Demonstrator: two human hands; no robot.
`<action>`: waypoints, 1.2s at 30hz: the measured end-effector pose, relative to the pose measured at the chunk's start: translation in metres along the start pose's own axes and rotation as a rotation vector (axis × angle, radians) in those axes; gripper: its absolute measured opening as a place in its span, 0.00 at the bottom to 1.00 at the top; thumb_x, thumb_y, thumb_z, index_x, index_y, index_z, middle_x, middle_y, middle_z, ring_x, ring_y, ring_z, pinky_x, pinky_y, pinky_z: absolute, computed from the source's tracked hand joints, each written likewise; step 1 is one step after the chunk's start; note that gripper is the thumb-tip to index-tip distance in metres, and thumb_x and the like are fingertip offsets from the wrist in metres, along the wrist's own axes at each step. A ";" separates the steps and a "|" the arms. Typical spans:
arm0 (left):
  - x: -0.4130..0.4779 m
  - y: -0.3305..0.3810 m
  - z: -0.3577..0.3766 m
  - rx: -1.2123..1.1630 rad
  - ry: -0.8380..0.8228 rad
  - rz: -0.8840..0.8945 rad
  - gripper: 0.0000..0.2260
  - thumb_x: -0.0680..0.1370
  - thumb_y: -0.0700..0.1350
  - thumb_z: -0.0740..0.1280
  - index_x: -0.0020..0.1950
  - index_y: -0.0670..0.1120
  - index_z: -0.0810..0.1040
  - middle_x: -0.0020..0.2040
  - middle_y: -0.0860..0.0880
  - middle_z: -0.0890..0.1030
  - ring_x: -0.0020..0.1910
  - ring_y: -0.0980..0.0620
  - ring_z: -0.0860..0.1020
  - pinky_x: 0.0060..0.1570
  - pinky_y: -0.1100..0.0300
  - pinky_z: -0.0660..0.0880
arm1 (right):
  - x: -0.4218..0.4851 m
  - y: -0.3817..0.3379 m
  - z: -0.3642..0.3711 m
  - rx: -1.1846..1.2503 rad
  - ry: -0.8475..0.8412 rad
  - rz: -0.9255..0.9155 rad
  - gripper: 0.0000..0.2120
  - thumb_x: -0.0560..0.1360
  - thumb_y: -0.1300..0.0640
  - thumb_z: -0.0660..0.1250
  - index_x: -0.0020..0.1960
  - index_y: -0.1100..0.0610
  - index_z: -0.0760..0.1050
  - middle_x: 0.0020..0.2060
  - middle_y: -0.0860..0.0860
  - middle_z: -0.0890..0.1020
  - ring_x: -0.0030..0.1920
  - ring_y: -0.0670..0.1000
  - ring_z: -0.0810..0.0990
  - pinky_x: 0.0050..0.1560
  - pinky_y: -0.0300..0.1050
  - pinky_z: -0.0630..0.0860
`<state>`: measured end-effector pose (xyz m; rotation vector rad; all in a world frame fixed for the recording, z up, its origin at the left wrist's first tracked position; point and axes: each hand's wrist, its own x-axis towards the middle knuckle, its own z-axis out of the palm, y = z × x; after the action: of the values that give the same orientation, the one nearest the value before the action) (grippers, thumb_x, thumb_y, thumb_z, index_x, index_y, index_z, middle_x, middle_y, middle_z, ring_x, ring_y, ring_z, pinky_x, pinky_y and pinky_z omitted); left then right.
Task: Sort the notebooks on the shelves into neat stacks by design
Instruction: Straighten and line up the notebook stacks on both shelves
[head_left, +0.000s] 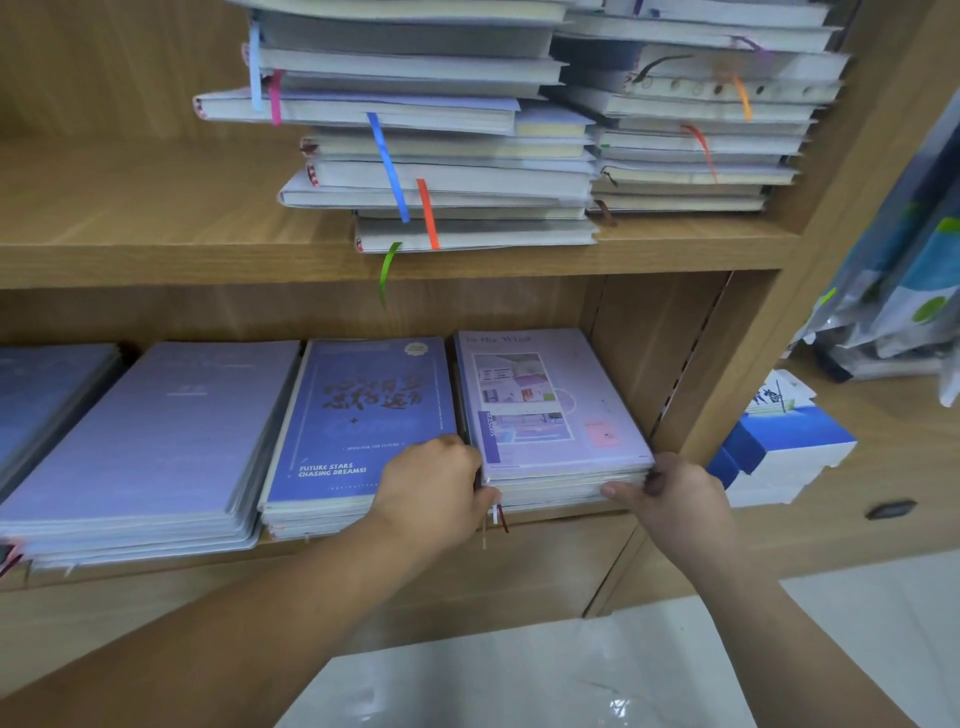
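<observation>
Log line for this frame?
left hand + right hand: hold pink stack sides | lower shelf, right end | upper piles: untidy

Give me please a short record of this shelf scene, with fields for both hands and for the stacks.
left hand: grips the left side of the lilac stack
right hand: grips its right front corner
lower shelf: four flat stacks; lilac stack rightmost, blue stack beside it
upper shelf: two uneven piles, ribbons hanging out

4 lower notebook stacks (550, 410), 2 upper stacks (441, 171), 2 hands (434, 493).
</observation>
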<state>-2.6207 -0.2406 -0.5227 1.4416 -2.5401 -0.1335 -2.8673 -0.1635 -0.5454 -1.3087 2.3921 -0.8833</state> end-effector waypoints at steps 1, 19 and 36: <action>-0.001 0.000 0.001 0.006 0.005 0.003 0.15 0.80 0.60 0.67 0.43 0.49 0.73 0.48 0.50 0.76 0.45 0.48 0.77 0.41 0.57 0.72 | -0.001 0.000 0.000 -0.017 0.005 0.005 0.16 0.71 0.46 0.79 0.44 0.55 0.76 0.33 0.49 0.79 0.37 0.46 0.76 0.30 0.40 0.65; -0.156 -0.062 -0.127 -0.332 -0.026 0.014 0.09 0.75 0.53 0.73 0.51 0.50 0.84 0.43 0.54 0.84 0.44 0.54 0.81 0.48 0.58 0.78 | -0.167 -0.195 -0.007 -0.388 -0.237 -0.374 0.21 0.72 0.33 0.68 0.54 0.47 0.79 0.50 0.46 0.82 0.55 0.52 0.81 0.52 0.46 0.76; -0.283 -0.299 -0.378 -0.143 0.874 -0.221 0.06 0.78 0.48 0.70 0.52 0.49 0.84 0.43 0.55 0.77 0.42 0.55 0.78 0.44 0.60 0.72 | -0.250 -0.546 -0.005 -0.121 -0.106 -0.967 0.20 0.72 0.32 0.61 0.44 0.46 0.83 0.32 0.37 0.80 0.40 0.43 0.79 0.41 0.44 0.75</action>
<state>-2.1424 -0.1414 -0.2506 1.3198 -1.6360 0.2306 -2.3691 -0.1746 -0.2108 -2.5413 1.6703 -0.8255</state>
